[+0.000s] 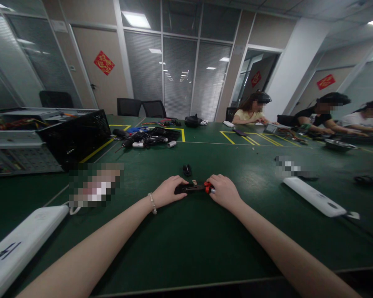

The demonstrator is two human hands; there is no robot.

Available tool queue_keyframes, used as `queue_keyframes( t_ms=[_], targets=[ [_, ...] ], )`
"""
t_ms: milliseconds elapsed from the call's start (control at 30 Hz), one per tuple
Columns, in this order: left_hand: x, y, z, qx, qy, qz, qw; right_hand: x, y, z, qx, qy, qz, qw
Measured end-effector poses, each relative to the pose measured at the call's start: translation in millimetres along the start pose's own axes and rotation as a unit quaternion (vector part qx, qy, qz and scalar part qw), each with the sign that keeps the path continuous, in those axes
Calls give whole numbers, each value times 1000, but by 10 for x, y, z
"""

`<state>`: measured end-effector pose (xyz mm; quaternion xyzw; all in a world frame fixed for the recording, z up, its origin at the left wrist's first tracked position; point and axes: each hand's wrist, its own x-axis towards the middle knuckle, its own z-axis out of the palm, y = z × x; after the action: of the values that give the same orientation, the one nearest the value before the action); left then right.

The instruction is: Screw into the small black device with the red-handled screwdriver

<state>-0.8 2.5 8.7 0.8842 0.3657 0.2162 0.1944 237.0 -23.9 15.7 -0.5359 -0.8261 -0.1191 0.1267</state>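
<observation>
Both your hands are out over the green desk (189,248), fingers curled inward, a narrow gap between them. Your left hand (169,192) pinches the near-left end of a slim dark tool (194,188), thumb below, fingers above; a pale bracelet (152,203) sits at that wrist. Your right hand (225,192) grips the red part (208,187) at the tool's other end. Tool lies roughly level, spanning the space between your hands, low over the desk; cannot tell whether it touches the surface, nor whether red and dark are one piece. A small pale bit shows at its upper edge, too small to identify.

Just beyond: a small coiled black cable (187,170). To your left, a white power bank (27,244), near edge of the desk, and farther off an open computer case (46,138). A second white power bank (313,196) lies to your right. Farther out, a heap of dark cables (158,135). Far right, a metal bowl (340,145); past it, three co-workers seated along the far side, arms on the desk.
</observation>
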Motion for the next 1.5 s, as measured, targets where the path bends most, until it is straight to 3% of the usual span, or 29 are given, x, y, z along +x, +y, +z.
queue_keyframes(
  t_ms=[1500],
  targets=[
    [-3,14,-13,1,-5,-3,1000,14,26,31,6,14,2,1000]
  ],
)
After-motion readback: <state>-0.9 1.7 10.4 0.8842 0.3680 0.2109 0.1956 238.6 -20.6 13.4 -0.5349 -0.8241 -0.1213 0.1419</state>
